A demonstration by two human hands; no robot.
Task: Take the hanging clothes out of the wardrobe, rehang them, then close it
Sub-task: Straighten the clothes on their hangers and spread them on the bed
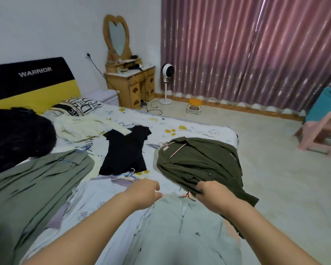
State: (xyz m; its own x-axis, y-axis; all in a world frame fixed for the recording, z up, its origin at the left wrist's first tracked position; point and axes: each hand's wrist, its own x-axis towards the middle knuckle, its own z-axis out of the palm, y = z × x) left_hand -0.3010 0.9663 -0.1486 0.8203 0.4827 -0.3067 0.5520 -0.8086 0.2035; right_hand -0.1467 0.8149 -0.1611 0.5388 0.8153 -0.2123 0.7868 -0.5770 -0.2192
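Several garments lie spread on the bed (189, 129). My right hand (212, 194) grips the lower edge of a dark olive garment (197, 161) that has a pink hanger (177, 150) in it. My left hand (144, 190) hovers with curled fingers at the collar of a pale grey-green top (182, 232) lying under both hands; whether it holds the collar is unclear. A dark hanger hook (186, 196) shows at that collar. A black T-shirt (124, 150), a sage green garment (34, 180), a cream sweater (80, 127) and a black fluffy garment (15, 136) lie farther left.
Blue and white hangers (126, 174) lie below the black T-shirt. A dressing table with heart mirror (131, 81), a white standing fan (167, 73), a small orange stool (194, 106) and a pink stool (321, 131) stand on the floor. Pink curtains cover the far wall. No wardrobe is in view.
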